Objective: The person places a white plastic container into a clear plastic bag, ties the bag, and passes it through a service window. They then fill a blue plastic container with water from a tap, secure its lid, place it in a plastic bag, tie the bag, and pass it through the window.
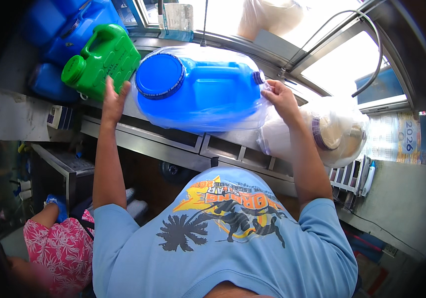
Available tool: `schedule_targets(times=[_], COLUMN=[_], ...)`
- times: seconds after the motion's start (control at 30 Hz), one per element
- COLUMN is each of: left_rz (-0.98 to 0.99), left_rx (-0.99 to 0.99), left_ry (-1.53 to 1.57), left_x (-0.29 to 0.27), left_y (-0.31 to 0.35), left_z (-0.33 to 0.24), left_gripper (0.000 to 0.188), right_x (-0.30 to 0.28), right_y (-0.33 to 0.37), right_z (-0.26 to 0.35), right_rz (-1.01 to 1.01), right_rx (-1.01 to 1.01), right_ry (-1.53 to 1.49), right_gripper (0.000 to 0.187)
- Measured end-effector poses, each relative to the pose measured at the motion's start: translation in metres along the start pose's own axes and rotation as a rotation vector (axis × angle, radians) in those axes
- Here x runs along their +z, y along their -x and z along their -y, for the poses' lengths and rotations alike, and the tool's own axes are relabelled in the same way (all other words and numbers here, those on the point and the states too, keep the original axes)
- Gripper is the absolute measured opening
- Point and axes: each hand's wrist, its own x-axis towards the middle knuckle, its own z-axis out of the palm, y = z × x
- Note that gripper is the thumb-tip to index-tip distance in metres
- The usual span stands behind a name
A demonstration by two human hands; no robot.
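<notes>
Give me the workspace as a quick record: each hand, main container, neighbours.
Left hand: open, by the green jerrycan; contact unclear
Right hand: fingers pinching clear plastic wrap
Main container: blue jug, inside that wrap, large blue lid at left
Left neighbour: green jerrycan
Right neighbour: plastic-covered whitish container

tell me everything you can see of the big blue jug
The big blue jug looks like plastic, with a round blue lid at its left end, molded contours and a small dark cap at its right end. Clear wrap covers it loosely. It sits lengthwise along the counter, lid on. The right hand pinches the wrap near the cap; the left hand is open beside the lid end, contact unclear.
</notes>
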Motion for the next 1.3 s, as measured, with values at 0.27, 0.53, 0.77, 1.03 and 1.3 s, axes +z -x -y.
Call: schedule_targets(times=[0.27,0.53,0.77,1.03,1.3], left_rz=[0.245,0.290,0.385,0.493,0.496], left_rx=[-0.127,0.162,0.089,-0.136,-0.725], left_ry=[0.420,0.959,0.816,1.076,0.721], left_x=[-0.088,-0.131,-0.078,-0.119,-0.015], left_y=[-0.063,-0.072,-0.096,-0.101,-0.145], left_z=[-0.044,-0.033,-0.045,-0.019,0.064], left_gripper=[0.014,0.073,0.054,0.024,0.026], right_x=[-0.099,-0.103,-0.051,-0.120,-0.040], right_y=[-0.022,0.020,-0.023,-0.031,-0.124], right_z=[0.130,0.127,0.095,0.124,0.028], right_rz=[0.178,-0.261,0.151,0.180,0.032], right_rx=[-0.223,-0.486,-0.390,-0.681,0.045], right_ry=[0.014,0.302,0.442,0.321,-0.257], right_gripper=[0.011,0.061,0.037,0.035,0.028])
